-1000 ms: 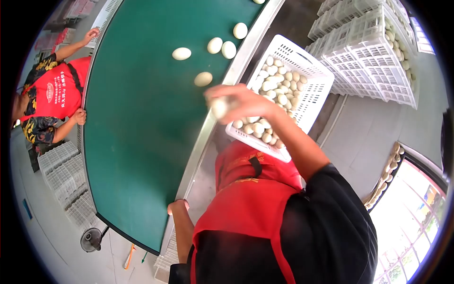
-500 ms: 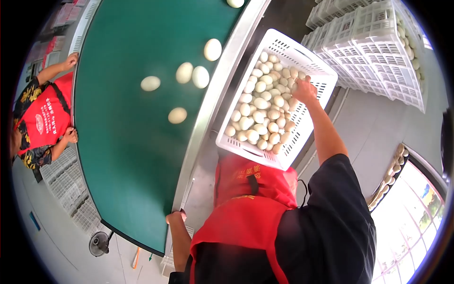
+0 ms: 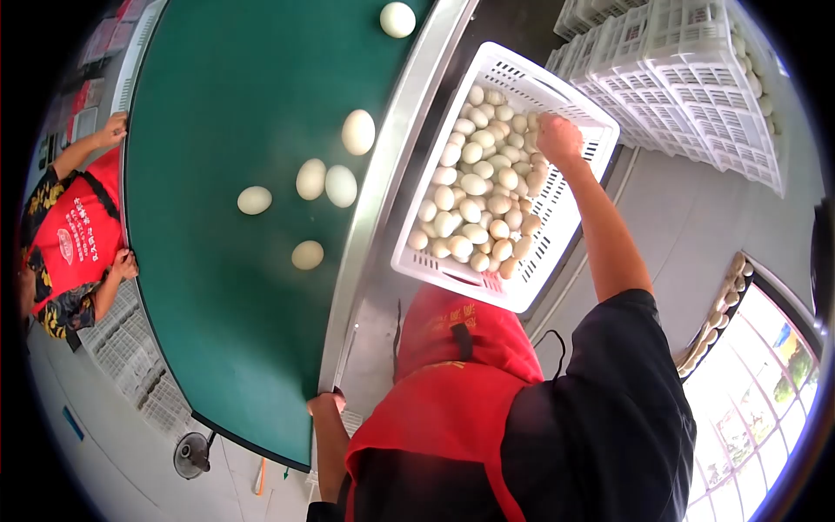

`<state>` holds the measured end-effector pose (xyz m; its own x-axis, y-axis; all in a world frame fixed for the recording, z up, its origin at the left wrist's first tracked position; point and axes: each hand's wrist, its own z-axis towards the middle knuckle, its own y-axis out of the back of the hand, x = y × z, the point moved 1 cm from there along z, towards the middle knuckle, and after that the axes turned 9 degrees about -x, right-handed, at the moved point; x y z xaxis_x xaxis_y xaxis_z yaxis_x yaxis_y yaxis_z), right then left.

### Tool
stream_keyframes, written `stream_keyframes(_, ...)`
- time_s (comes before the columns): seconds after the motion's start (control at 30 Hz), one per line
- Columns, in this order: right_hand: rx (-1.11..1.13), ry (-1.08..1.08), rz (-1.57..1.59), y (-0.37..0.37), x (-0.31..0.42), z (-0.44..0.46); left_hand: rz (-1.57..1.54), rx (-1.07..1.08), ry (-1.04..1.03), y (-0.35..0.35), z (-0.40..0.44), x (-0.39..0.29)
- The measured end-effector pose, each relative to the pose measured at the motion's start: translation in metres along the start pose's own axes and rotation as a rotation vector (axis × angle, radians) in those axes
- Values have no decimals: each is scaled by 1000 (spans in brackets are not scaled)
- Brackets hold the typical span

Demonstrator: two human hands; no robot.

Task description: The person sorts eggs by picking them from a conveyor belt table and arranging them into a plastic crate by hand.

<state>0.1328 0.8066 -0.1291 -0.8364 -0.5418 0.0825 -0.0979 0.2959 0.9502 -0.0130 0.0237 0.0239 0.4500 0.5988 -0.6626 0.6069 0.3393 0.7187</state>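
Observation:
My right hand (image 3: 559,137) is inside the upper right part of the white basket (image 3: 402,248), fingers curled down at the eggs (image 3: 473,184); what it holds, if anything, is hidden. Many pale eggs fill the basket. My left hand (image 3: 326,402) grips the metal rim (image 3: 358,252) of the green belt near its lower end. On the belt (image 3: 217,322) lie several loose eggs: one at the top (image 3: 397,19), one near the rim (image 3: 358,132), two side by side (image 3: 311,179), one to the left (image 3: 254,200) and one lower (image 3: 307,255).
A co-worker in a red apron (image 3: 83,228) stands across the belt, both hands on its far edge. Stacked white crates (image 3: 670,78) rise at the upper right, with more crates (image 3: 130,352) at the lower left. A fan (image 3: 191,454) is below the belt's end.
My right hand has gone from over the belt's rim, where it held an egg, to the basket's upper right. The belt eggs appear lower and further left. My left hand has stayed on the rim.

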Motion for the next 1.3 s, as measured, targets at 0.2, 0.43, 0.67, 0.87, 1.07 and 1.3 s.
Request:
stream_keyframes(0.2, 92, 89, 277, -88, -10, -1, 19, 58, -6, 8, -8, 3)
stream_keyframes(0.43, -99, -234, 725, -177, -6, -16, 54, 40, -5, -2, 4, -2)
stream_keyframes(0.67, -276, -553, 1428, -42, 19, -72, 31, 57, -13, 18, -25, 8)
stream_keyframes(0.87, -467, -451, 1241, 15, 49, -100, 16, 76, -48, 11, -9, 10)
stream_keyframes(1.07, -290, 373, 1179, 147, 199, -148, 58, 123, -47, -9, 23, 5)
stream_keyframes(1.3, -188, 1406, 572, 144, 352, -192, 41, 121, -70, -42, 49, 9)
